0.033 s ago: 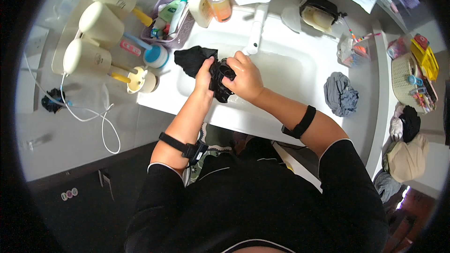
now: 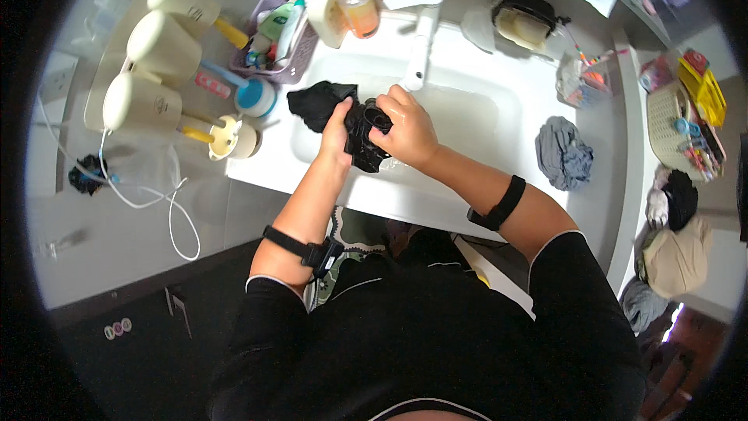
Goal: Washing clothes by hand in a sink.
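A wet, black piece of cloth (image 2: 314,106) is bunched up over the near left part of the white sink (image 2: 475,129). My left hand (image 2: 336,136) grips its middle, with a loose part spreading out to the left. My right hand (image 2: 411,131) is closed round a folded, glossy part beside it, and this fist looks wet. A lower end of the cloth hangs between the two hands. What kind of garment it is cannot be made out. The white tap (image 2: 423,43) stands behind my right hand, its spout not over the cloth.
A crumpled grey cloth (image 2: 563,153) lies on the right counter. Behind the sink stand a yellow-topped pump bottle (image 2: 326,17), an orange liquid bottle (image 2: 359,14) and a soap dish (image 2: 520,30). At the left are a purple basket (image 2: 298,72), a blue-lidded jar (image 2: 256,97) and a white cable (image 2: 171,222).
The view has shifted very slightly. Both hands keep their hold on the black cloth, and its hanging end has moved a little.
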Demonstrator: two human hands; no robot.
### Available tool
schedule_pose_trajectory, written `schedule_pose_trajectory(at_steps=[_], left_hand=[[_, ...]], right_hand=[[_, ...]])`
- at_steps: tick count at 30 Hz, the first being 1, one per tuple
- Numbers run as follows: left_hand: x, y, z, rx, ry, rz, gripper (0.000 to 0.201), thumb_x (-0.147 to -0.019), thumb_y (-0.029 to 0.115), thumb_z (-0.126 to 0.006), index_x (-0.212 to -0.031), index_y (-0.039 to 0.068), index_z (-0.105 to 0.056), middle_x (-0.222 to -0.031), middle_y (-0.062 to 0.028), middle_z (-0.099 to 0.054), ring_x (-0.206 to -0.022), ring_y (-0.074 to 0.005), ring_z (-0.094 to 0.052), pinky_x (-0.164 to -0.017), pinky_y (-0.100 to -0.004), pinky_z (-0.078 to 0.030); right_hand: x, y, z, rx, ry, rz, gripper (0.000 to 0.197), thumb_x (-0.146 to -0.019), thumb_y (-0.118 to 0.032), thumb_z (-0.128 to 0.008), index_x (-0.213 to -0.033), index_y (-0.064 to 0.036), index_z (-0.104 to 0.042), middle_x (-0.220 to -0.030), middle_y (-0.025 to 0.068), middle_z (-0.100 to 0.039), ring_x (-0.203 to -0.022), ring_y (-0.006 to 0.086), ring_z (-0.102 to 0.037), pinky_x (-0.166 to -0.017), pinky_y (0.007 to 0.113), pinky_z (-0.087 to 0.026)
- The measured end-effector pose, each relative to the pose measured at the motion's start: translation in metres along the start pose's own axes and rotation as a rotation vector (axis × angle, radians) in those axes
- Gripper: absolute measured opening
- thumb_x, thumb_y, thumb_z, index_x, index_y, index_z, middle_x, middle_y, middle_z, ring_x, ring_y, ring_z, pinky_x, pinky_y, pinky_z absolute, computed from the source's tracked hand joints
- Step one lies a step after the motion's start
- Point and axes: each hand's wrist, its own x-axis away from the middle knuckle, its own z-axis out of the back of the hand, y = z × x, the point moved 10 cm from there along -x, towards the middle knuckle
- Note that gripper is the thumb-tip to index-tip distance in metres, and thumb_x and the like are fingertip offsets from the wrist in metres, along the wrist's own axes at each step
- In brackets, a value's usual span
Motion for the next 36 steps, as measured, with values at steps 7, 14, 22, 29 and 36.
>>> schedule_pose_trajectory(at_steps=[7, 14, 22, 29, 36], left_hand=[[0.022, -0.018, -0.006, 0.171, -0.198, 0.056, 0.036, -0.081, 0.032, -0.060, -0.103, 0.004, -0.055, -0.103, -0.0101, -0.060, -0.090, -0.0259, -0.059, -0.085, -0.0399, -0.047], [0.024, -0.090, -0.058, -0.198, -0.365, 0.230, 0.039, -0.083, 0.024, -0.059, -0.114, 0.009, -0.042, -0.099, -0.0109, -0.058, -0.085, -0.0236, -0.059, -0.079, -0.0379, -0.051], [0.080, -0.191, -0.195, -0.846, -0.782, 0.241, 0.066, -0.082, 0.019, -0.062, -0.129, 0.016, -0.016, -0.096, -0.0123, -0.059, -0.082, -0.0198, -0.059, -0.063, -0.0311, -0.049], [0.096, -0.261, -0.219, -1.557, -1.280, -0.280, 0.063, -0.078, 0.029, -0.062, -0.132, 0.011, -0.035, -0.135, -0.0159, -0.033, -0.122, -0.0306, -0.036, -0.100, -0.0365, -0.033], [0.043, -0.191, -0.168, -1.562, -0.862, -0.126, 0.049, -0.078, 0.027, -0.062, -0.122, 0.011, -0.047, -0.126, -0.0159, -0.045, -0.115, -0.0320, -0.043, -0.091, -0.0381, -0.039]], right_hand=[[0.006, 0.022, 0.057, -0.134, -0.046, -0.004, 0.022, -0.059, -0.009, -0.063, -0.078, -0.0026, -0.052, -0.076, 0.0112, -0.046, -0.071, 0.0300, -0.049, -0.063, 0.036, -0.043], [0.014, 0.059, 0.170, 0.059, -0.066, -0.122, 0.026, -0.059, -0.009, -0.065, -0.082, -0.0005, -0.057, -0.079, 0.0096, -0.054, -0.073, 0.0249, -0.054, -0.069, 0.030, -0.045], [0.034, 0.074, 0.294, 0.618, -0.020, -0.400, 0.044, -0.058, -0.019, -0.073, -0.099, -0.0084, -0.059, -0.098, 0.0150, -0.059, -0.091, 0.0315, -0.056, -0.081, 0.038, -0.044], [0.146, 0.152, 0.245, 0.935, -0.330, -0.758, 0.069, -0.062, -0.031, -0.074, -0.125, -0.0245, -0.046, -0.141, 0.0098, -0.020, -0.129, 0.0353, -0.021, -0.096, 0.060, -0.023], [0.114, 0.118, 0.227, 1.018, -0.297, -0.718, 0.073, -0.064, -0.029, -0.073, -0.128, -0.0222, -0.039, -0.144, 0.0193, -0.005, -0.130, 0.0426, -0.005, -0.097, 0.064, -0.015]])
